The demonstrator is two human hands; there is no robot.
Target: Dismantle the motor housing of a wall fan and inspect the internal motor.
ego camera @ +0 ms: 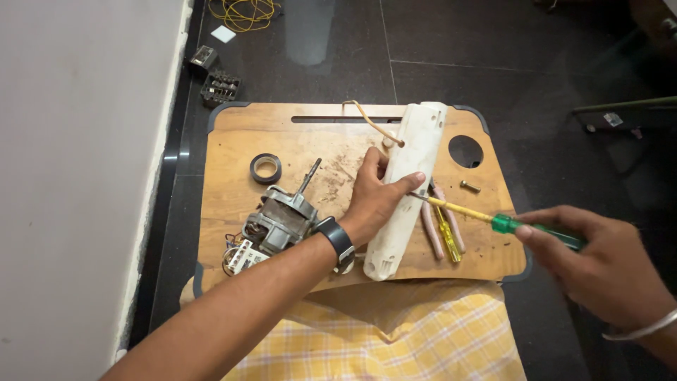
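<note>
Dark polished floor surrounds the wooden lap tray (233,152) resting over my checked yellow cloth (423,339), so everything sits close under my eyes. Nearest, my right hand (599,264) at about four o'clock is closed around the green handle of a screwdriver (493,220), its yellow shaft angled toward ten o'clock so the tip meets the side of the long white plastic casing (409,183). My left hand (374,197) (a black watch on the wrist) is clamped over that casing near the tray's middle, thumb pointing at the tip, to stop it sliding under the push. Beside the casing at three o'clock lie pink-handled pliers and a second yellow screwdriver (446,233), kept within reach. At eight o'clock rests a small electric motor (278,219), with a roll of black tape (266,168) beyond it. Farther off, at eleven o'clock, yellow wire (243,13) is piled on the floor.
</note>
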